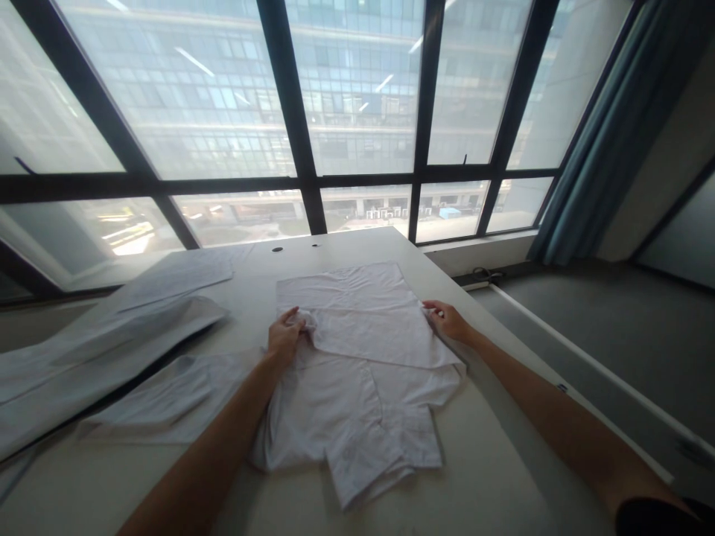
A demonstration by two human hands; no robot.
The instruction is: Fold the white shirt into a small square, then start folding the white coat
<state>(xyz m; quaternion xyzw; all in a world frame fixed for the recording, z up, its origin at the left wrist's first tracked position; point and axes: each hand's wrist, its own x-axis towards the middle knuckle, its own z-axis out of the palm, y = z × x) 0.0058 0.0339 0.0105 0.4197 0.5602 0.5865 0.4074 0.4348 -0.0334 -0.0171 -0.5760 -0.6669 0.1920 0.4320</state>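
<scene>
A white shirt lies partly folded on the white table, its far part spread flat and a layer doubled across its middle. My left hand pinches the bunched cloth at the left edge of that layer. At the opposite edge, my right hand is closed on the cloth between thumb and fingers. Toward me, a buttoned strip and short sleeve-like flaps show, lying unevenly. The exact layers under the fold are hidden.
Other pale cloths lie to the left, near a long grey-white piece with a dark edge. Black-framed windows stand behind the table. A blue curtain hangs at the right, above the grey floor.
</scene>
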